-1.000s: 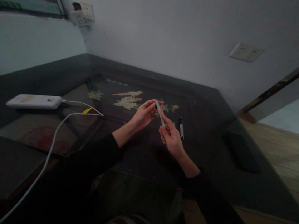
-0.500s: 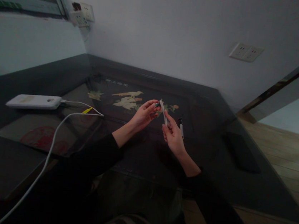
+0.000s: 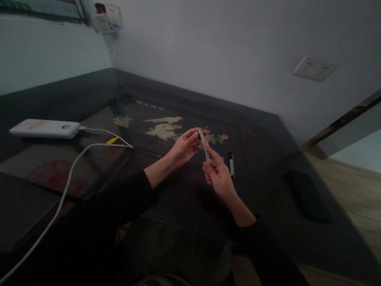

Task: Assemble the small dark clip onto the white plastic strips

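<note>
My left hand [image 3: 184, 146] is closed in a pinch over the dark table, on a small dark piece [image 3: 205, 133] mostly hidden by the fingers. Beside it, my right hand [image 3: 220, 176] grips the lower end of a slim, pale strip [image 3: 204, 147]. The strip slants up and left, its far end meeting the left fingertips; whether it touches the dark piece I cannot tell. Just right of my right hand lies a small black and white item [image 3: 231, 165], too small and dim to name.
A white power bank [image 3: 46, 128] stands at the left with a white cable [image 3: 70, 173] running to the front edge. A black phone-like slab [image 3: 308, 195] lies at the right. The dark table [image 3: 189, 92] meets a wall with sockets [image 3: 315, 68].
My right hand has shifted slightly left, bringing the pale strip's upper end against the left fingertips and over the dark piece. My left hand has barely moved.
</note>
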A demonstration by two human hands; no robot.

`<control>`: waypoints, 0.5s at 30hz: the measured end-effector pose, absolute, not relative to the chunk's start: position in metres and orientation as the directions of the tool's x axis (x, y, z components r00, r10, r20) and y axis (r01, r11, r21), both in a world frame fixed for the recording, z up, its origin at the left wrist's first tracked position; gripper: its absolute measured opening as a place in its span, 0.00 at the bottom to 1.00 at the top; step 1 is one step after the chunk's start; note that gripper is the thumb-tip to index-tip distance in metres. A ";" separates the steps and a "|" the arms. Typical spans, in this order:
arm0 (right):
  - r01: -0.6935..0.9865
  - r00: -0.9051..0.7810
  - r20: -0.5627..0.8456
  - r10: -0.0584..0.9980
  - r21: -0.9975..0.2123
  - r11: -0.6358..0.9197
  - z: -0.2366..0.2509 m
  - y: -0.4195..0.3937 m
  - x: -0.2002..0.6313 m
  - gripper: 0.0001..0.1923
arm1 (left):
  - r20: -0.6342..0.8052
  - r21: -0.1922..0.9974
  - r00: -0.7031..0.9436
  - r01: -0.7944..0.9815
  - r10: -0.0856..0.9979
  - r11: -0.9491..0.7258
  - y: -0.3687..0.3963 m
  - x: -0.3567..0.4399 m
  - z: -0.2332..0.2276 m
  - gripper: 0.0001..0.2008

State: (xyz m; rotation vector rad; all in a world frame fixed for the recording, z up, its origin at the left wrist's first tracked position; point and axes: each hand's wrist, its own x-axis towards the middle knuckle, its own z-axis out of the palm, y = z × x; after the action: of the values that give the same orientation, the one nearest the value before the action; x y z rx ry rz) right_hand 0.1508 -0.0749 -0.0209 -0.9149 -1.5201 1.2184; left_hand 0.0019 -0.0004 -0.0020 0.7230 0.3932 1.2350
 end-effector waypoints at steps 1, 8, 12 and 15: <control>0.031 -0.245 0.231 0.942 -0.969 0.246 -0.021 -0.075 0.151 0.28 | 0.096 0.688 0.301 -0.709 0.949 0.155 0.000 0.002 -0.002 0.14; 0.218 -0.155 0.301 0.941 -0.919 0.330 -0.020 -0.071 0.155 0.27 | 0.075 0.684 0.289 -0.711 0.954 0.162 -0.001 0.002 -0.002 0.12; 0.268 -0.124 0.332 0.935 -0.896 0.354 -0.023 -0.068 0.158 0.26 | 0.040 0.698 0.269 -0.697 0.962 0.166 -0.001 0.003 -0.001 0.12; 0.265 -0.125 0.334 0.934 -0.896 0.356 -0.024 -0.067 0.159 0.27 | 0.032 0.697 0.270 -0.696 0.962 0.172 0.000 0.002 -0.001 0.12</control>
State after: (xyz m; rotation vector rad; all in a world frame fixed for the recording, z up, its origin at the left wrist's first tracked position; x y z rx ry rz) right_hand 0.1590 -0.0675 -0.0236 -1.0969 -1.6212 0.8405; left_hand 0.0025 -0.0005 -0.0013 0.6791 0.4741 1.2408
